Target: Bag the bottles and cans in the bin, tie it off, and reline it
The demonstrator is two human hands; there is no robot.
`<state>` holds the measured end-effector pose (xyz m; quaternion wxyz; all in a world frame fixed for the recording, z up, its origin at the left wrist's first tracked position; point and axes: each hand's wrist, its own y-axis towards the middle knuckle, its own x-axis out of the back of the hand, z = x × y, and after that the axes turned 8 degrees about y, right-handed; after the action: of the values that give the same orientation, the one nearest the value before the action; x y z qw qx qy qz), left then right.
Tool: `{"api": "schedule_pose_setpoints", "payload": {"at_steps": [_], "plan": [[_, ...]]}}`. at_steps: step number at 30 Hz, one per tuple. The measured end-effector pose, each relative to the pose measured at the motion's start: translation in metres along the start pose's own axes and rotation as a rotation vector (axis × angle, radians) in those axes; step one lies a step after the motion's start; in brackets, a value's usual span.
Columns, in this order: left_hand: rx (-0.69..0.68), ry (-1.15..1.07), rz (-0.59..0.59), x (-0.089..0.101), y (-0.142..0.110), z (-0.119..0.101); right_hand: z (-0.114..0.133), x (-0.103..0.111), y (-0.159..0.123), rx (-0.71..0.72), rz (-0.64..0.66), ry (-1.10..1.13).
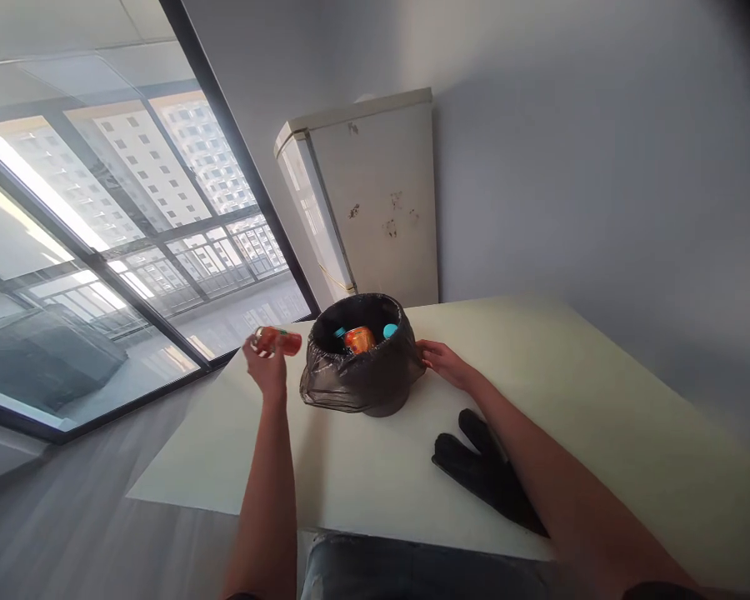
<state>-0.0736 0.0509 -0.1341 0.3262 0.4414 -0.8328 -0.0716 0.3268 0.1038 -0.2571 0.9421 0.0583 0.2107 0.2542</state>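
My left hand (266, 367) is closed around a red can (292, 342), raised above the table and left of a bin. A black plastic bag (356, 383) lines the bin, and its edge hangs loosely over the outside. Inside lie an orange can (359, 338) and what look like two bottles, showing a teal cap (341, 332) and a bright blue cap (391, 331); the rest of them is hidden. On the bin's right side, my right hand (441, 361) rests with fingers stretched out against the bag, its fingertips partly hidden.
A black oven mitt (484, 471) lies on the pale table (362, 483), partly under my right forearm. Beyond the table stands a white fridge (375, 192) against a grey wall. Glass sliding doors (131, 233) are at the left, and a dark chair (412, 571) is at the near edge.
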Motion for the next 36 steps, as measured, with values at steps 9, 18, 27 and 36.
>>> {"api": "schedule_pose_setpoints", "payload": {"at_steps": [9, 18, 27, 36], "plan": [[-0.319, -0.473, 0.376, 0.054, -0.034, -0.116, 0.001, 0.002, -0.003, -0.015, 0.014, 0.012], [-0.425, -0.278, 0.549, 0.028, -0.051, -0.113, -0.004, 0.007, -0.003, -0.025, -0.015, 0.045], [0.313, -0.381, 0.840, 0.071, -0.063, -0.026, 0.009, 0.007, -0.003, 0.164, -0.220, 0.167], [0.102, -0.781, 0.531, 0.069, -0.036, -0.066, 0.087, -0.020, -0.001, 0.319, -0.323, 0.026]]}}
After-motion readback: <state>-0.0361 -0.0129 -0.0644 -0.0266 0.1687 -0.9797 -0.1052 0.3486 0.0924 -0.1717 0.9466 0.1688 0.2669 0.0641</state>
